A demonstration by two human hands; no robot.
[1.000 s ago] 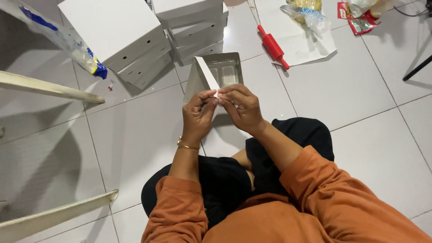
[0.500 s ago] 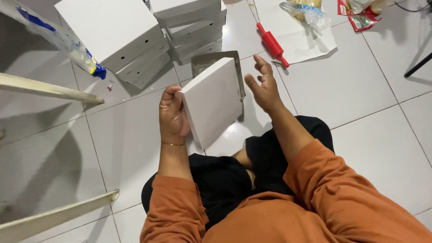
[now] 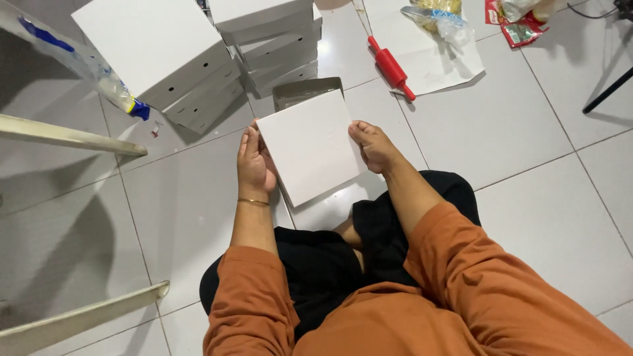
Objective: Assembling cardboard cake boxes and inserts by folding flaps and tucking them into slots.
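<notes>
Left hand [image 3: 256,166] and right hand [image 3: 373,146] are gripping a flat white box [image 3: 311,146] by opposite side edges, fingers curled over, holding it tilted above the tiled floor [image 3: 527,132]. Stacked white boxes [image 3: 198,59] are sitting near the floor's far edge, red rolling pin [image 3: 391,66] beside them.

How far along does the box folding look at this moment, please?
Done: two stacks of closed white boxes stand on the floor. In hand: the left hand and right hand press the sides of one closed box. Left: a grey open tray lies just behind it.
</notes>
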